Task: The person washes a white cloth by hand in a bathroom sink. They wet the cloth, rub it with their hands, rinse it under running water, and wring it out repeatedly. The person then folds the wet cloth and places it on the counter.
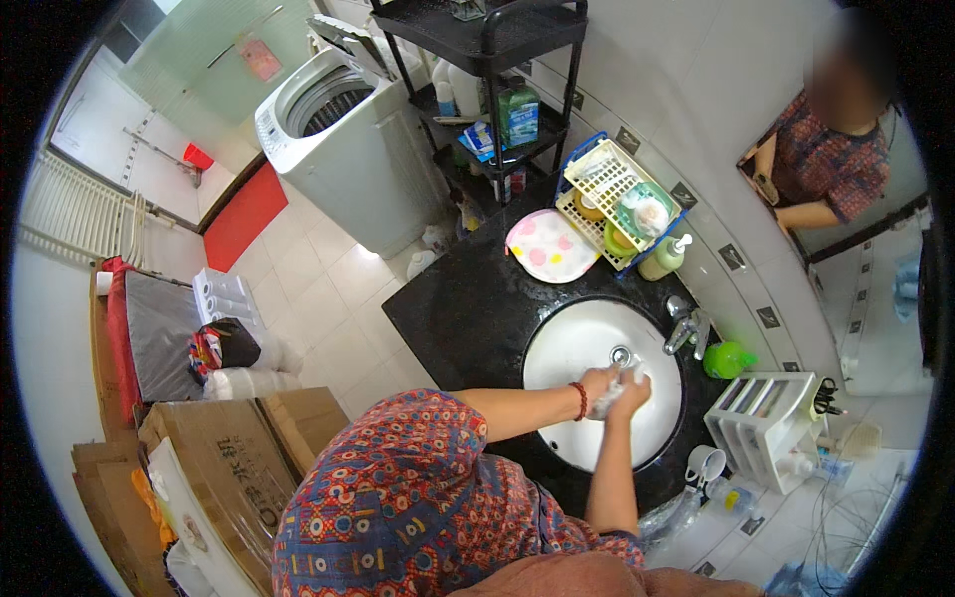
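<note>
Over the white washbasin (563,336), my left hand (595,388), with a dark red bead bracelet at its wrist, and my right hand (634,392) are close together. Between them is a whitish, blurred bundle (610,398), gripped from both sides; whether it is a cloth, a mesh or lather cannot be told. The metal drain (621,356) lies just beyond the fingers. A chrome faucet (685,328) stands at the basin's far right edge. No water stream can be made out.
The black countertop (462,321) bears a spotted pouch (552,246), plastic baskets (608,198), a pump bottle (664,257), a green bottle (727,360) and a white drawer unit (765,425). A washing machine (358,164), a black shelf cart (489,67) and cardboard boxes (216,477) stand around.
</note>
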A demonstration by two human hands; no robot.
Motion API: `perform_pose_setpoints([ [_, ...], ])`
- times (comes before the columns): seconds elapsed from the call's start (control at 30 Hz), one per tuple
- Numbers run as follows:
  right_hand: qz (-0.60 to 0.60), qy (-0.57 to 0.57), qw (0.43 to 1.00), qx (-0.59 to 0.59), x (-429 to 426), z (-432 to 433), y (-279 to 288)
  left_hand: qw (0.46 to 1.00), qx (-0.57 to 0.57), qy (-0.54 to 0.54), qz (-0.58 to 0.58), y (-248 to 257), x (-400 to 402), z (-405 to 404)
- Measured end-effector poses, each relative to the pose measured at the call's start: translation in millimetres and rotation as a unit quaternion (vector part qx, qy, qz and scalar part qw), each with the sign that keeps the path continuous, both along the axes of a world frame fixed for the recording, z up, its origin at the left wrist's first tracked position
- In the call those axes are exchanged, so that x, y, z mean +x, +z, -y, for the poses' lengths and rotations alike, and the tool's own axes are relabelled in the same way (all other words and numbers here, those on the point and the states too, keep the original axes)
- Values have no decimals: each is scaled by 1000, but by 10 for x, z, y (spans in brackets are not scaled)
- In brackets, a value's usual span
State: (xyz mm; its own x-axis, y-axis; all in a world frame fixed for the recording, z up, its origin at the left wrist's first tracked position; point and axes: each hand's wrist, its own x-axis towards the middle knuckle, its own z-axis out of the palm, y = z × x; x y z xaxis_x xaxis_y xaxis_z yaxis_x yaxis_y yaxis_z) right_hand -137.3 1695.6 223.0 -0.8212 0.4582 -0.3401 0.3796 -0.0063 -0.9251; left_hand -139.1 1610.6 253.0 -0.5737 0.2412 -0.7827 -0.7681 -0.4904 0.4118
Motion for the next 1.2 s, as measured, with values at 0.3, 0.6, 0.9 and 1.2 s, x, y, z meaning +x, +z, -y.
perform_pose_setpoints([
  [0.3,-79,26,986,145,78,259,-38,977,134,57,158,-81,-149,46],
  [0.6,-87,74,975,189,176,400,150,988,-36,-126,-85,-392,-158,71],
  [0.9,2,25,962,-272,111,-74,449,984,171,52,-14,-921,-94,515],
  [1.2,29,151,963,222,353,537,521,989,122,-50,74,-966,34,138],
])
